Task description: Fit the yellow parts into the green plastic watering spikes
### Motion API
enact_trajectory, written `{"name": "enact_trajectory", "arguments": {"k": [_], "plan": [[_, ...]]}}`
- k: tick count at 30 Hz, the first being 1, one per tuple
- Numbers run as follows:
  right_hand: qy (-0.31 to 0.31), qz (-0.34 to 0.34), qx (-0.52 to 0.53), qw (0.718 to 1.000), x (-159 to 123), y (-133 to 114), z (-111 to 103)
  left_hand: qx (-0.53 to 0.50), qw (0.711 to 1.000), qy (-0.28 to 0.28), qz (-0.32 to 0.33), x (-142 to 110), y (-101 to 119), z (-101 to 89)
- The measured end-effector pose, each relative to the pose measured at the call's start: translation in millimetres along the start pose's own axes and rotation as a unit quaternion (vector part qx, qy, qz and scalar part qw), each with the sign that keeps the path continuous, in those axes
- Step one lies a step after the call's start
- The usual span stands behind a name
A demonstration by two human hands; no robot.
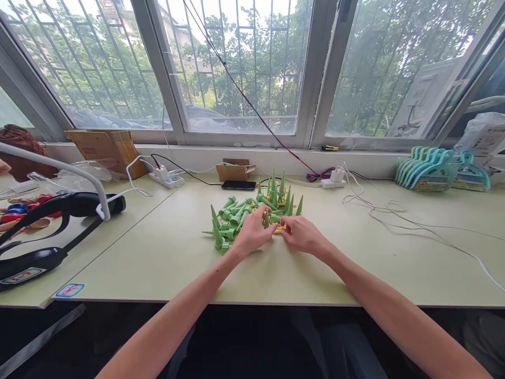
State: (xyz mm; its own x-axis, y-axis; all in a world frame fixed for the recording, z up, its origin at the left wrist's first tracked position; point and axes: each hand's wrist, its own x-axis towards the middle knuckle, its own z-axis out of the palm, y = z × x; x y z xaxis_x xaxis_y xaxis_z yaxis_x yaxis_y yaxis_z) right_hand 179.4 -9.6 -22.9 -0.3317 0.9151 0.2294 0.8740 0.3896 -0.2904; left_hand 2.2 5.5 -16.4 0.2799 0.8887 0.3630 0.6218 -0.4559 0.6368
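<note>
My left hand [253, 231] is closed round a green plastic spike [266, 219], whose pointed tip stands up between thumb and fingers. Close beside it, my right hand [302, 233] has its fingers bent together over small yellow pieces [278, 229]; what they pinch is hidden. To the left of my hands lies a loose heap of green spikes [236, 213] with ridged round collars, pointing various ways. Behind my hands several upright green spikes [274, 189] stand with their points up, with bits of yellow around their bases.
Behind the heap lie a black phone [239, 185] and an open cardboard box [235, 170]. Power strips [168, 179] and white cables [371, 202] lie toward the window. Teal hangers [426, 169] stand at the right; a black head strap [59, 226] lies left.
</note>
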Motion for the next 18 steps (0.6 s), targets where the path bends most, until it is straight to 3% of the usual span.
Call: {"name": "enact_trajectory", "arguments": {"k": [18], "plan": [[-0.006, -0.002, -0.013, 1.000, -0.2, 1.3, 2.0, -0.007, 1.000, -0.006, 0.001, -0.6, 3.0, -0.4]]}}
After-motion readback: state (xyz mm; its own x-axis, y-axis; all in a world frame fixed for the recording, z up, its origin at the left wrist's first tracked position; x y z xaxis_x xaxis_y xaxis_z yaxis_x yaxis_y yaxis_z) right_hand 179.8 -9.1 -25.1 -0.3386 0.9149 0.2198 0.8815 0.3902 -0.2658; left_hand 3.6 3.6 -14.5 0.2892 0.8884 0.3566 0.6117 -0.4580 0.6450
